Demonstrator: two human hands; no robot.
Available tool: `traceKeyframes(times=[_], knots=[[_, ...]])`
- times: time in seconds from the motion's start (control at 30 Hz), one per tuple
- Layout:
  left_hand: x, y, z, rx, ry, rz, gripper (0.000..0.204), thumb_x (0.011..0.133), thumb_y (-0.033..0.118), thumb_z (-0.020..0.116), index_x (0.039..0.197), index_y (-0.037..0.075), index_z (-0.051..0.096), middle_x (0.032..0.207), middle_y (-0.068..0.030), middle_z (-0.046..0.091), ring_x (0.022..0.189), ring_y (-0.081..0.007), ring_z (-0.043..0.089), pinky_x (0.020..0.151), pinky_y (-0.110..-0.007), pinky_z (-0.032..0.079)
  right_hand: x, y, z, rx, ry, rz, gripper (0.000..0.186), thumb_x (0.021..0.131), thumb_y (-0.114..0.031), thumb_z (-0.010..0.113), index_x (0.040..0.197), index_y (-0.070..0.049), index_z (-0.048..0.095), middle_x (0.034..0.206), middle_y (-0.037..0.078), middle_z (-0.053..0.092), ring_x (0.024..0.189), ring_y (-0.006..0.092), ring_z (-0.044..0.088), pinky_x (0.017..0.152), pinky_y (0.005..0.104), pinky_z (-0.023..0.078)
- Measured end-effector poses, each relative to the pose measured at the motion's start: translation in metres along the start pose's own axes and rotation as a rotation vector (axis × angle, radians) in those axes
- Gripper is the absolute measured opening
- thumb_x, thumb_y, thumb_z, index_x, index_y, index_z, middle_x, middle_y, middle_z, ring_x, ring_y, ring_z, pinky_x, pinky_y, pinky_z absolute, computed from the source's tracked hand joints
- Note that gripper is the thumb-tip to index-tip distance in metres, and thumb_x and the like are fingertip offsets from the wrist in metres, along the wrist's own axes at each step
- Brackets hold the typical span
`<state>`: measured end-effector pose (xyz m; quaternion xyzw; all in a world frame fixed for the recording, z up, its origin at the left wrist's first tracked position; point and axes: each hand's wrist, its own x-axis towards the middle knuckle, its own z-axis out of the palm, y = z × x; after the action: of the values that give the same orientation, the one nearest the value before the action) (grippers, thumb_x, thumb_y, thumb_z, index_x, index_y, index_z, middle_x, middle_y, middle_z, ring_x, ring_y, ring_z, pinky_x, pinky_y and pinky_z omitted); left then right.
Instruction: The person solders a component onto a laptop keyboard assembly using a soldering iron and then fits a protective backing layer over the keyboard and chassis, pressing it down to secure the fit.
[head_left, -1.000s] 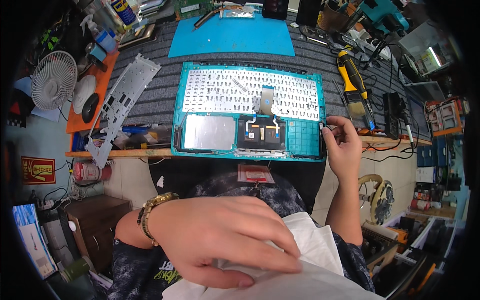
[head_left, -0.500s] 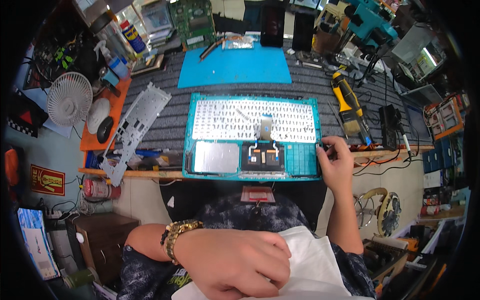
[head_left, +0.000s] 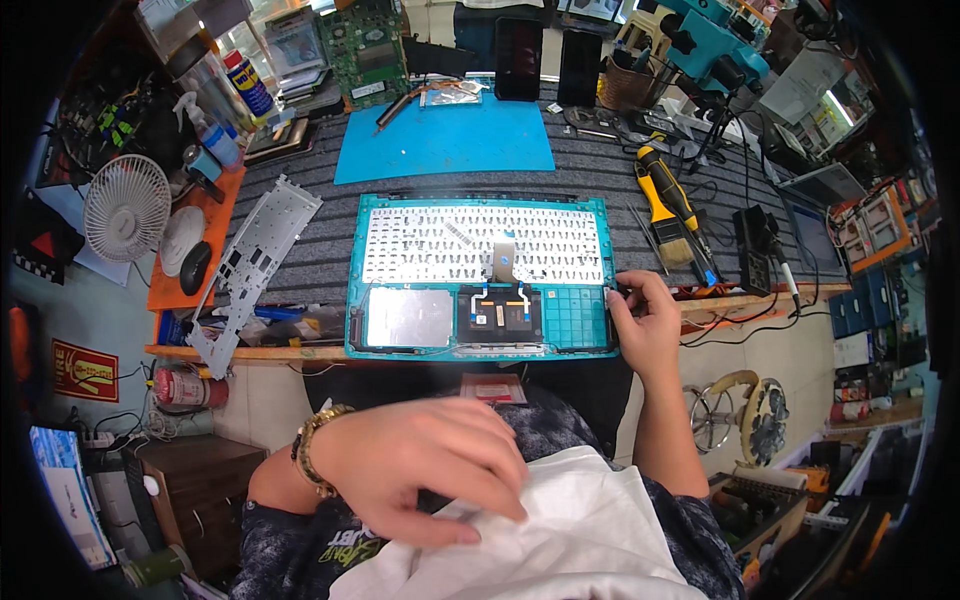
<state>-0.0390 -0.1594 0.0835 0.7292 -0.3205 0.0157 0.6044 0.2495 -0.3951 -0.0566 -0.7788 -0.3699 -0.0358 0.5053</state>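
Note:
A teal laptop top case (head_left: 582, 315) lies inner side up at the table's front edge. It shows a silver keyboard back (head_left: 480, 245), a black touchpad unit (head_left: 500, 318) and a ribbon cable (head_left: 503, 262) standing out from its middle. My right hand (head_left: 648, 318) grips the case's right edge, thumb on top, its other fingers partly hidden. Near my body, my left hand (head_left: 425, 465) hovers slightly blurred above a white cloth (head_left: 570, 530) on my lap. Its thumb is apart from the curled fingers, and nothing shows between them.
Left of the case lies a perforated metal plate (head_left: 262, 245), overhanging the table edge. Behind is a blue mat (head_left: 445, 140). A yellow-black screwdriver (head_left: 665, 190) and a brush (head_left: 672, 235) lie to the right. A white fan (head_left: 127, 210) stands at far left.
My left hand has lifted off the cloth and moved forward, its thumb spreading from the fingers. The whole view has shifted slightly left; my right hand keeps its grip on the case edge.

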Motion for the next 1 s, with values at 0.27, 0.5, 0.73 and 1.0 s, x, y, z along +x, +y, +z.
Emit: traceKeyframes(times=[0.27, 0.5, 0.73, 1.0], knots=[[-0.075, -0.035, -0.022, 0.880, 0.607, -0.362, 0.021, 0.094, 0.010, 0.086, 0.115, 0.007, 0.087, 0.110, -0.0106, 0.083, 0.104, -0.0342, 0.079, 0.093, -0.045, 0.058, 0.004, -0.006, -0.005, -0.001, -0.032, 0.010, 0.024, 0.096, -0.004, 0.087, 0.117, 0.004, 0.079, 0.106, 0.011, 0.076, 0.079, 0.0153, 0.065, 0.073, 0.0318, 0.054], [-0.143, -0.074, -0.034, 0.867, 1.001, -0.496, 0.025, 0.099, 0.004, 0.081, 0.122, -0.002, 0.083, 0.119, -0.0184, 0.080, 0.109, -0.0364, 0.078, 0.099, -0.044, 0.061, 0.011, -0.007, -0.002, -0.012, -0.034, 0.051, 0.024, 0.096, -0.005, 0.088, 0.117, 0.004, 0.080, 0.099, 0.009, 0.075, 0.075, 0.0150, 0.064, 0.071, 0.0328, 0.054], [-0.143, -0.095, -0.035, 0.883, 1.061, -0.430, 0.031, 0.098, 0.011, 0.083, 0.127, 0.000, 0.082, 0.123, -0.0189, 0.079, 0.115, -0.0394, 0.075, 0.104, -0.046, 0.059, 0.070, -0.015, -0.037, 0.253, -0.091, 0.050, 0.040, 0.106, -0.005, 0.084, 0.143, 0.002, 0.071, 0.112, 0.005, 0.079, 0.082, 0.0062, 0.066, 0.073, 0.0251, 0.055], [-0.144, -0.086, -0.031, 1.027, 1.021, -0.413, 0.032, 0.099, 0.016, 0.084, 0.128, 0.001, 0.083, 0.121, -0.0177, 0.079, 0.112, -0.0399, 0.072, 0.101, -0.048, 0.058, 0.270, -0.167, -0.075, 0.878, -0.061, 0.001, 0.061, 0.122, -0.045, 0.065, 0.160, 0.001, 0.055, 0.126, 0.018, 0.078, 0.090, 0.0187, 0.073, 0.073, 0.0355, 0.063]])
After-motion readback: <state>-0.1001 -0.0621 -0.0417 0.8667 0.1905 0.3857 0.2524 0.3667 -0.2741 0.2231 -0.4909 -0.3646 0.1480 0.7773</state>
